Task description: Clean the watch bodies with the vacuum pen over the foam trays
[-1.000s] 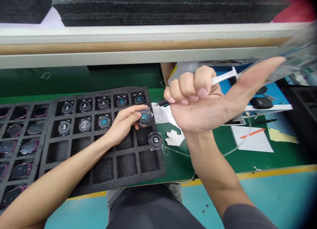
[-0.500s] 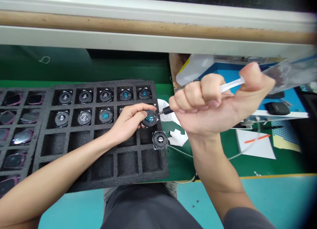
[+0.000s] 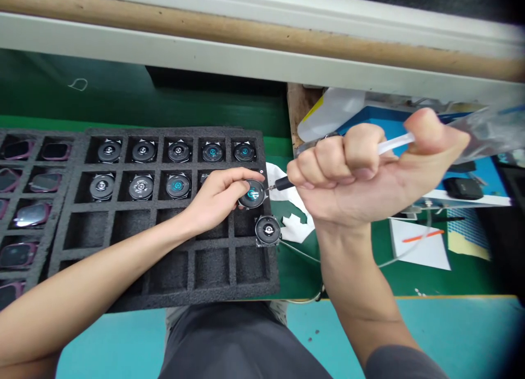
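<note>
A round dark watch body (image 3: pixel 251 193) with a coil pattern on its face is pinched in my left hand (image 3: pixel 221 196), thumb on top, over the right edge of the black foam tray (image 3: pixel 172 299). My right hand (image 3: pixel 348 174) is a fist around a black tool (image 3: pixel 283 183) whose thin metal tip meets the right side of that watch body. A white stem (image 3: pixel 396 144) sticks out of the fist up to my thumb; the rest of the tool is hidden. Another round watch body (image 3: pixel 268 230) lies just below, on the tray's edge.
Several more watch bodies (image 3: pixel 141 186) sit in the tray's upper pockets. At left, a second foam tray (image 3: pixel 45 226) holds purple-framed square watches. White cloth pieces (image 3: pixel 295 228), a thin cable (image 3: pixel 301 252) and white paper (image 3: pixel 418 248) lie at right; a shelf edge (image 3: pixel 246 56) crosses above.
The view has shifted slightly. Both hands keep their grips, and the tool tip stays at the watch body's right side.
</note>
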### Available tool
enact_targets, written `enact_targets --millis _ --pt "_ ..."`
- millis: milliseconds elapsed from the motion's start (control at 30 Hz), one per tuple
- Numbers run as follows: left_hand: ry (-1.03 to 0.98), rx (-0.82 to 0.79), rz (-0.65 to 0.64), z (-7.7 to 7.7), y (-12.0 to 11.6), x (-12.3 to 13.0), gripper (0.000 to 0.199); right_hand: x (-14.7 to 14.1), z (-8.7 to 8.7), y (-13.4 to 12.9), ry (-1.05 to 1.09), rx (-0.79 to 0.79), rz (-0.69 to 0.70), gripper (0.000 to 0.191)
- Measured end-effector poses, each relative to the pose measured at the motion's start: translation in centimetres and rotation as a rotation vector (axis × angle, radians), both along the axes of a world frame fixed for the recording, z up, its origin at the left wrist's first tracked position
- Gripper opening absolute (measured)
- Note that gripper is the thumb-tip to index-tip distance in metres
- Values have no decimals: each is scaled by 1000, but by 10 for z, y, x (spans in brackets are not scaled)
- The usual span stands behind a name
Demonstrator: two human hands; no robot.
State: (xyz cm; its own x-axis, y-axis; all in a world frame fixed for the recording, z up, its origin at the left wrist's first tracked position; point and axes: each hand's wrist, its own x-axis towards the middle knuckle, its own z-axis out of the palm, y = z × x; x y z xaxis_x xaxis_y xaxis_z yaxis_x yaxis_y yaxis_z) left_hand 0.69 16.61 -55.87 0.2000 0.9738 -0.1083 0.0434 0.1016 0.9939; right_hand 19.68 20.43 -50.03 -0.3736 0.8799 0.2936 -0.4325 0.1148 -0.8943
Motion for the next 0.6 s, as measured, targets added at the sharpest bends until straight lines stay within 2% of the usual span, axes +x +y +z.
enact_targets --millis 200,367,600 --pt "-23 -12 2 1 0 0 29 3 -4 4 -10 3 5 64" --pt "14 51 -18 2 1 0 30 5 -9 8 68 40 24 66" --pt "-8 8 -11 1 1 0 30 2 -3 4 66 24 55 60"
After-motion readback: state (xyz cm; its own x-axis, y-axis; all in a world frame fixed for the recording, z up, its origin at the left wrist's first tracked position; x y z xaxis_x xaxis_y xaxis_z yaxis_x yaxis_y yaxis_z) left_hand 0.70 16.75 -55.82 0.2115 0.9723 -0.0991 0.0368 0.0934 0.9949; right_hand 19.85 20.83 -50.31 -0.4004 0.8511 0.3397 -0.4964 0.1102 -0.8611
